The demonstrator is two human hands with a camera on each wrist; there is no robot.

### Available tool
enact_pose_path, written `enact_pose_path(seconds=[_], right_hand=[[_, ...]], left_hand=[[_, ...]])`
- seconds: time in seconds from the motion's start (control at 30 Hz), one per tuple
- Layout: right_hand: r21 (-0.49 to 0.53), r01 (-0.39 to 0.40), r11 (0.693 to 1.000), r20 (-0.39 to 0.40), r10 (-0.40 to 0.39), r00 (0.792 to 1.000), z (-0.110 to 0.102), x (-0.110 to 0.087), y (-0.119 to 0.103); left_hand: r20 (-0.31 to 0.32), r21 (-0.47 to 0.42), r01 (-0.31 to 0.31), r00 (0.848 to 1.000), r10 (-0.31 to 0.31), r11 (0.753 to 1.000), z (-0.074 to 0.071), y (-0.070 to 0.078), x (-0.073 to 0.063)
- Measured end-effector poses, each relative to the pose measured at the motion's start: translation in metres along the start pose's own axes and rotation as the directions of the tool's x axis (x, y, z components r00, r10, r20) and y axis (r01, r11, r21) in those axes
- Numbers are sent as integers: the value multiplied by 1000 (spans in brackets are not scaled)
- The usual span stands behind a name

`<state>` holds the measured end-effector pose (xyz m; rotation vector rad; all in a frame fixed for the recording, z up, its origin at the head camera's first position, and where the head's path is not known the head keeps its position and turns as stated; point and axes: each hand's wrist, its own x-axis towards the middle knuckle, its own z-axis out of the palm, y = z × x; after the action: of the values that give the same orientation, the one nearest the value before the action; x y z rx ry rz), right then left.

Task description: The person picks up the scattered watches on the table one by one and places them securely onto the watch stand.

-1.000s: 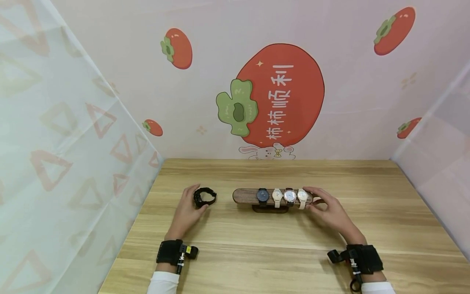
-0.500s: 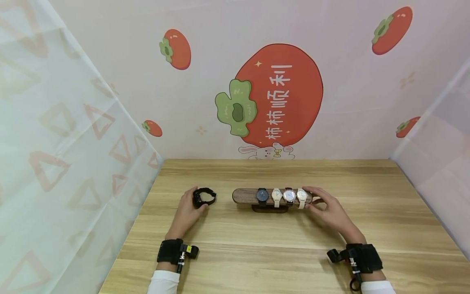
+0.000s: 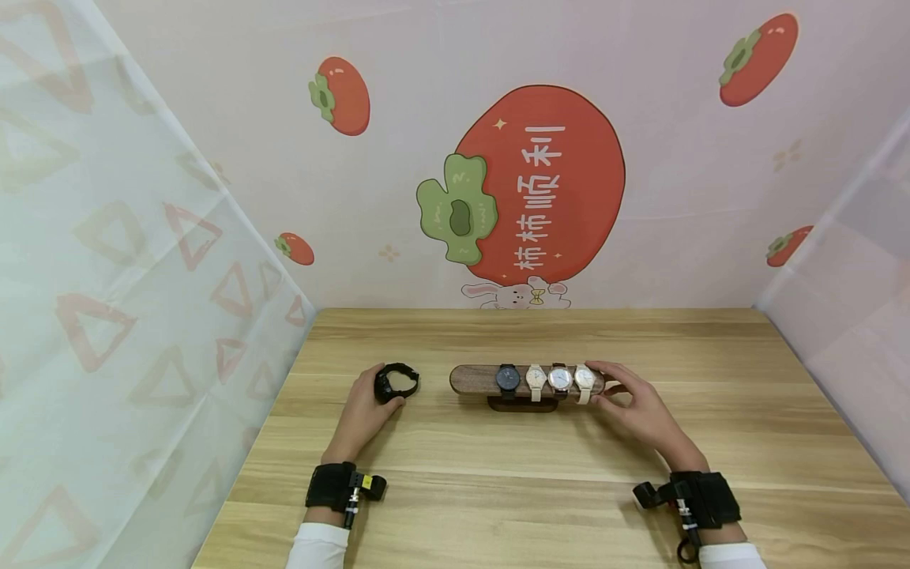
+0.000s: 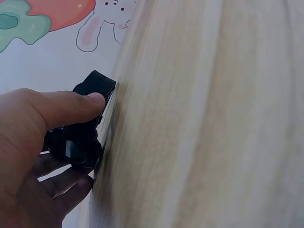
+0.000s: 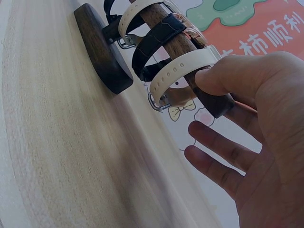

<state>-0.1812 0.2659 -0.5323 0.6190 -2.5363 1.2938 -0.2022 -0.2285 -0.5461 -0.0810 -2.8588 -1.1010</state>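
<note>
A black watch (image 3: 398, 383) with its strap closed in a loop sits at the left of the table. My left hand (image 3: 362, 407) holds it between thumb and fingers, with the thumb across the strap (image 4: 97, 80) in the left wrist view. At centre stands a dark wooden watch stand (image 3: 472, 380), its bar raised on a base. My right hand (image 3: 643, 411) pinches the bar's right end, thumb in front and forefinger behind. Several watches ride on the bar: a black one (image 3: 508, 379), a cream one (image 3: 536, 379), a dark-strapped one (image 3: 560, 380) and a white-strapped one (image 3: 585, 380).
Both wrists carry black straps with small cameras. The wooden table (image 3: 498, 506) meets a backdrop (image 3: 682, 237) printed with red persimmons. Pale side sheets (image 3: 142, 332) flank it. The stand's base (image 5: 102, 52) rests on the table in the right wrist view.
</note>
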Motion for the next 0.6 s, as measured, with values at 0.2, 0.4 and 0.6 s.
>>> enact_pose_path(seconds=[0.2,0.4,0.6], right_hand=[[-7,-9,1000,1,9,1000,0,0,-1],[-9,-13,1000,6,13,1000,0,-1,0],[-2,-13,1000,9,13,1000,0,0,2]], left_hand=[[-11,-11,-6,1000,6,1000,0,0,0],[-18,-35,17,1000,-18,999,-1,-1,0],[-30,-66,20,999,-22,998,0,-1,0]])
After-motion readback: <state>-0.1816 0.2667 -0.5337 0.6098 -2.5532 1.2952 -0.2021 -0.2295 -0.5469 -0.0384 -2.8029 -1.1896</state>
